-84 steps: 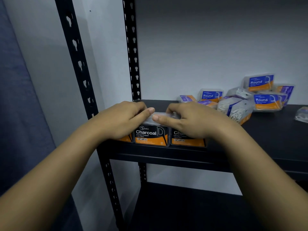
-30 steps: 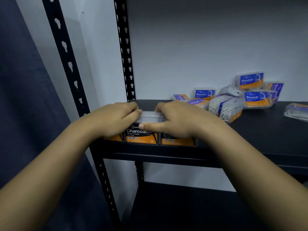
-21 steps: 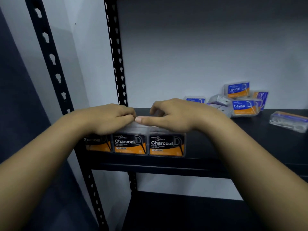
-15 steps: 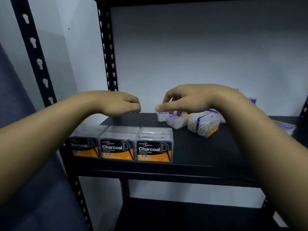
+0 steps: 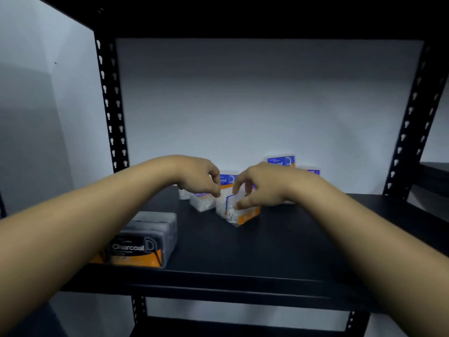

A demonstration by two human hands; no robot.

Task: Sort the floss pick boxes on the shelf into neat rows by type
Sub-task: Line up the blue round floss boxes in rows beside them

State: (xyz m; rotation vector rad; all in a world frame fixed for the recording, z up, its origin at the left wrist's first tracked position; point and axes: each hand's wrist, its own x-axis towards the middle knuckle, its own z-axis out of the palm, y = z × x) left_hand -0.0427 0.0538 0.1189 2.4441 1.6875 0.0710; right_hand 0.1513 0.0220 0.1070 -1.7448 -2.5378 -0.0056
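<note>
Right hand (image 5: 263, 184): fingers curled down over the top of a clear floss pick box (image 5: 239, 211) with a blue and orange label; thumb low against its near face. Grip looks closed on the box, though motion blur softens the fingertips. The box sits tilted, one corner turned toward the camera, white picks visible through its wall.

Left hand (image 5: 199, 177): fingers bent, tips gathered at the upper left edge of the same cluster, just beside the right hand. Whether it pinches a box or only touches one, cannot tell; the contact is blurred.

Loose pile around the grip: another clear box (image 5: 202, 203) just left of the held one, and a smaller one (image 5: 184, 194) further left, both at mid shelf. Behind the hands stands a blue "Round" box (image 5: 281, 161), upright near the back wall, partly hidden by the right wrist. A second blue box (image 5: 312, 171) shows just to its right. One more blue label (image 5: 227, 179) peeks between the two hands.

Front left of the shelf (image 5: 279, 242): Charcoal boxes (image 5: 143, 240), black and orange labels facing out, set at the front edge; the left forearm covers most of the row, so a count is not possible.

Black slotted uprights (image 5: 113, 113) frame the bay; pale wall (image 5: 255, 98) behind.
</note>
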